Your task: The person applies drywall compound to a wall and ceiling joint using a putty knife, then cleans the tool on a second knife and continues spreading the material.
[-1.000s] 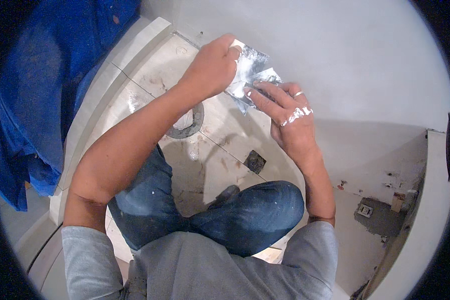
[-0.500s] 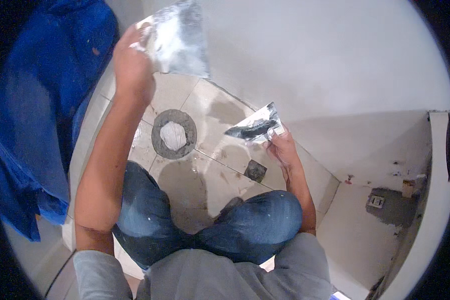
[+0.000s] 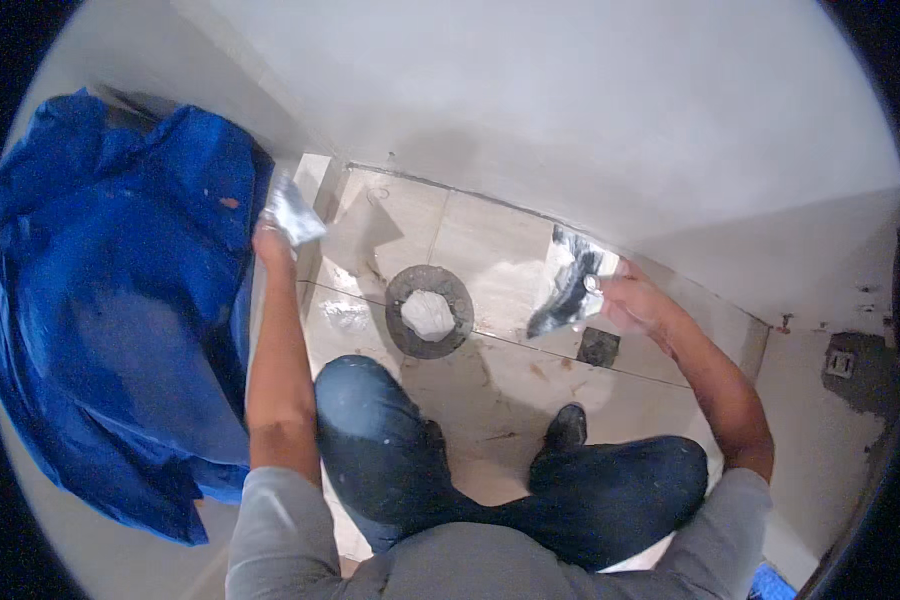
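My left hand (image 3: 273, 245) is closed around a broad, shiny metal putty knife (image 3: 296, 212), held beside the blue sheet at the floor's left edge. Its handle is hidden in my grip. Further right, my right hand (image 3: 635, 298) grips a second metal putty knife (image 3: 570, 278). Dark and bright patches show on this blade, and a white smear is near my thumb. It is held over the tiles, close to the foot of the white wall (image 3: 590, 110).
A dark round opening (image 3: 402, 338) in the tiled floor (image 3: 500, 230) is stuffed with a white wad (image 3: 428, 313). Right of it is a dark square patch (image 3: 598, 347). A blue sheet (image 3: 120, 330) covers the left side. A wall box (image 3: 840, 364) is at far right.
My left hand has come down from high against the wall to low by the blue sheet, still gripping its putty knife. The right putty knife has turned. The whole view has shifted.
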Demonstrator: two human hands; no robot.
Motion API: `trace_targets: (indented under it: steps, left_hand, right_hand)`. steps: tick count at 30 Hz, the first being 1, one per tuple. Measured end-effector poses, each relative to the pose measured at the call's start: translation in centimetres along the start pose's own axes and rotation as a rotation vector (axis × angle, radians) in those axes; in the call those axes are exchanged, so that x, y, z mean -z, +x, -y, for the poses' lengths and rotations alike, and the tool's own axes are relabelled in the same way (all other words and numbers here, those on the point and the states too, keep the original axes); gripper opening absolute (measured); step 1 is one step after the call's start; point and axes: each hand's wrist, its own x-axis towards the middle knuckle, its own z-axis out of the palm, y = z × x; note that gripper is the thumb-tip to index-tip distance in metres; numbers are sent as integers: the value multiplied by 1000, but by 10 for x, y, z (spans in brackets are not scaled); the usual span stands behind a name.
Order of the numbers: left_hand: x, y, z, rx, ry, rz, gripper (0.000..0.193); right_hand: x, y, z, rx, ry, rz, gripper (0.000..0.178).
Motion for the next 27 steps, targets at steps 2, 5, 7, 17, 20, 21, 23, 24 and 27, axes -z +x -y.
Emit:
trace_targets:
  steps: [2, 5, 7, 17, 20, 21, 23, 24, 27]
  left_hand:
    - [18, 31, 45, -218, 169, 147, 36]
    - [-22, 24, 65, -338, 1374, 336, 48]
    - [-34, 26, 77, -331, 1444, 314, 49]
    - [-3, 72, 132, 28, 816, 337, 52]
    - [48, 149, 130, 138, 232, 682, 69]
    - [30, 143, 131, 136, 217, 736, 69]
    - [24, 137, 128, 291, 120, 655, 75]
    - [15, 120, 127, 344, 103, 628, 76]
    - [-10, 50, 97, 313, 250, 521, 74]
  right_hand:
    - [4, -3, -2, -131, 4, -72, 37]
    - [7, -27, -10, -162, 5, -299, 36]
    - [8, -42, -23, -129, 63, -454, 38]
    - [79, -34, -132, 232, 290, -921, 32]
    - [102, -6, -151, 524, 574, -988, 29]
    - [131, -14, -163, 558, 574, -1033, 29]
    - [173, -19, -192, 749, 19, -1273, 28]
    - [181, -16, -197, 787, -179, -1350, 27]
    - [194, -9, -193, 693, 680, -1405, 31]
